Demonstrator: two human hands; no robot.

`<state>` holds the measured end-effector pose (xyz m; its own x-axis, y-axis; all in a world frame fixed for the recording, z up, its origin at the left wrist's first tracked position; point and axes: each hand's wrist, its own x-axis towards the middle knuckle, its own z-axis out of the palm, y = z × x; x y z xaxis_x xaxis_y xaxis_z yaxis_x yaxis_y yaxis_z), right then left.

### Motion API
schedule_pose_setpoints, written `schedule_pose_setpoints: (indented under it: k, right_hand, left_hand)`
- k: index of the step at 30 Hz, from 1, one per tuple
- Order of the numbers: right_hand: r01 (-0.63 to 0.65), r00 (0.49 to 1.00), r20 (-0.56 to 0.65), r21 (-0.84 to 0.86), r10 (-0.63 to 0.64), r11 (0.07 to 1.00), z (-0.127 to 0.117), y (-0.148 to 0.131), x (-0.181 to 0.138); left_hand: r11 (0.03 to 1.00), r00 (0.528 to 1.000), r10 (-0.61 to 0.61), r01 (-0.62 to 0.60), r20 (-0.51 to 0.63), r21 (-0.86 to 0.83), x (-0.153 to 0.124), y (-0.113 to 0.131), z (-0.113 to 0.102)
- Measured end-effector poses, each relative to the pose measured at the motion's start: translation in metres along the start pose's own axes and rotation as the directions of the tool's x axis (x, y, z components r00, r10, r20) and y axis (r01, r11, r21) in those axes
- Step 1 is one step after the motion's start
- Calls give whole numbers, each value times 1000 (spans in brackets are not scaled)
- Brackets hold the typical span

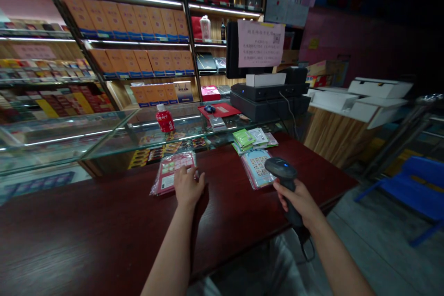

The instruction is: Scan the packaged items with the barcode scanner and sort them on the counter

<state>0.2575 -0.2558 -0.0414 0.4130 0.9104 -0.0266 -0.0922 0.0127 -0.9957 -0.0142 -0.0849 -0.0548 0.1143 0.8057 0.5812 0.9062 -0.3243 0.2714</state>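
On red counter (86,231), L hand (189,187) flat, fingers apart, on pink packet (171,171), R hand (300,201) clamped on scanner (281,170) at edge

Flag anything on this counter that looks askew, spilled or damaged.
Nothing stands out. The left hand rests on the pink packets, the right hand holds the scanner, and the red bottle stands upright.

The pink notice (261,43) on the monitor carries print too blurred to read.
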Motion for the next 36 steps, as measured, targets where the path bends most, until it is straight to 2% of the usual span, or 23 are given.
schedule_pose_setpoints:
  k: [4,9,15,19,22,27,31,36]
  right_hand:
    - [40,999,-17,43,-40,998,-9,-6,8]
    - [47,997,-60,91,-41,995,-24,-12,29]
    - [76,984,-171,113,-56,991,-31,-17,62]
    - [79,980,-189,75,-63,994,-26,-15,80]
    - [91,967,-240,30,-81,995,-23,-7,90]
    - [82,939,-328,-69,-100,994,-27,11,101]
    - [48,936,-342,-120,-87,992,-27,18,106]
    - [7,954,-294,-172,-58,985,-17,18,108]
  left_hand:
    - [983,993,116,-116,-10,-145,2,15,1]
    - [920,981,179,-139,76,-367,-3,54,13]
    - [741,963,173,11,207,-672,-11,108,40]
    - [704,954,97,136,285,-697,-12,133,56]
    - [716,966,62,131,249,-686,-17,139,66]
    - [734,983,79,54,164,-677,-26,135,72]
    - [759,976,97,53,193,-649,-27,133,70]
    - [792,967,84,82,241,-605,-25,135,66]
